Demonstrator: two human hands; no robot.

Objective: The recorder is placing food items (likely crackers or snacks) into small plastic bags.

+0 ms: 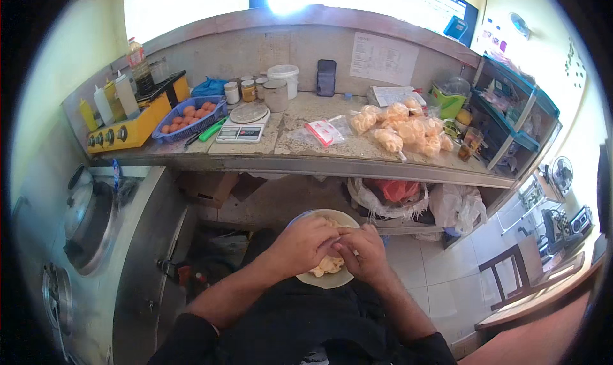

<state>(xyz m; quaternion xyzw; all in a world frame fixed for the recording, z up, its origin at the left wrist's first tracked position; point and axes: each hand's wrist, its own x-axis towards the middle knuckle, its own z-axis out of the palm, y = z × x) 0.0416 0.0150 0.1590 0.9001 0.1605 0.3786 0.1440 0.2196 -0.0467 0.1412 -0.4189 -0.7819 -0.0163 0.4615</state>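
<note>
My left hand (304, 243) and my right hand (365, 252) meet over a pale round bowl (330, 282) in front of my lap. Between their fingertips they pinch a small piece of thin, clear-looking plastic, partly hidden by the fingers. Pale yellow-orange pieces of food (328, 266) lie in the bowl below the hands. On the counter ahead, several tied clear plastic bags (411, 129) of similar pale orange food are heaped. Beside them lies a red-and-white plastic packet (325, 132).
A kitchen scale (243, 128), a blue basket of eggs (189, 120), lidded jars (248, 91) and a yellow stove (125, 130) with squeeze bottles stand on the counter. A glass (470, 145) is near its right end. Left is a steel unit with a lidded pot (88, 221); a wooden chair (515, 271) stands right.
</note>
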